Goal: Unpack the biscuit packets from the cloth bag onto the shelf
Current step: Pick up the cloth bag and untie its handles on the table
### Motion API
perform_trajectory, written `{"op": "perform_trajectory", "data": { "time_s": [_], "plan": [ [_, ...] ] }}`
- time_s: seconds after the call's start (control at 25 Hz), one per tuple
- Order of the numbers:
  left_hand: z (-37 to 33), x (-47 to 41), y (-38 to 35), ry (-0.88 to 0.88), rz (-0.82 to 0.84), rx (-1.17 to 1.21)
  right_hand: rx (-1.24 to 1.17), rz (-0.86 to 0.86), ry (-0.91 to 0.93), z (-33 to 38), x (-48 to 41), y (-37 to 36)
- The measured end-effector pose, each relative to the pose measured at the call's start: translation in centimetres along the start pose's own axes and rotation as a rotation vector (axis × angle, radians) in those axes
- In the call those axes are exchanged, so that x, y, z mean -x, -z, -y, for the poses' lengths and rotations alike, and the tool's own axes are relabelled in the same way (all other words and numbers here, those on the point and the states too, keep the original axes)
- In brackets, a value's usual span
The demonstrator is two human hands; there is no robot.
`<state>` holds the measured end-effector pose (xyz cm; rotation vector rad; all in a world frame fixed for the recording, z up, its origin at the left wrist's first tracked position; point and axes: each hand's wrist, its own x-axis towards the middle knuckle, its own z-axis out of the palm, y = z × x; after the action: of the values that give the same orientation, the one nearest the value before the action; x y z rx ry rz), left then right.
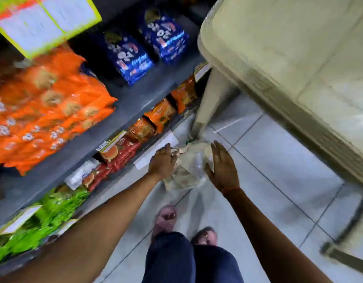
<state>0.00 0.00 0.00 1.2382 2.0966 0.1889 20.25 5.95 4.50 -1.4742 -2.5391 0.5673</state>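
We find the cloth bag (pixel 186 170) on the tiled floor (pixel 278 170), lying directly between our two hands and slightly beyond them; it is pale and crumpled, with what appears to be clear plastic at its top, and its contents cannot be made out through the blur. Its long axis runs away from us, from the wrists toward the white leg (pixel 209 103) of the cream-coloured unit (pixel 289 48) ahead. Our left hand (pixel 162 162) is at the bag's left edge, fingers curled downward at the bunched fabric near its far end; whether it is actually pinching the cloth we cannot tell. Our right hand (pixel 222 168) stands at the bag's right side, palm turned inward, fingers spread and extended, touching or just beside the material, holding nothing. Both hands are about equally close, the left appearing the more engaged. Left of the left hand is the dark shelf (pixel 135 103), carrying orange packets (pixel 50 107), blue packets (pixel 129 58), red packets (pixel 115 156) and green packets (pixel 54 213). In our judgement the unpacking has not begun; the next move calls for opening the bag's mouth, then carrying packets leftward and up to the shelf.
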Motion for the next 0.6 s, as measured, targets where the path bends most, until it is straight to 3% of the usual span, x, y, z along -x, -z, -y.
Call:
{"op": "perform_trajectory", "data": {
  "time_s": [0.16,0.44,0.6],
  "plan": [
    [5.0,-6.6,-7.9,0.164,0.093,0.224,0.081,0.271,-0.011,-5.0,-2.9,-10.5],
    [9.8,-14.2,-18.0,0.258,0.207,0.580,0.283,0.521,0.080,-8.4,-9.7,-22.7],
    [10.5,-14.8,-20.3,0.319,0.258,0.473,0.509,0.614,0.193,-9.3,-9.5,-25.4]
  ]
}}
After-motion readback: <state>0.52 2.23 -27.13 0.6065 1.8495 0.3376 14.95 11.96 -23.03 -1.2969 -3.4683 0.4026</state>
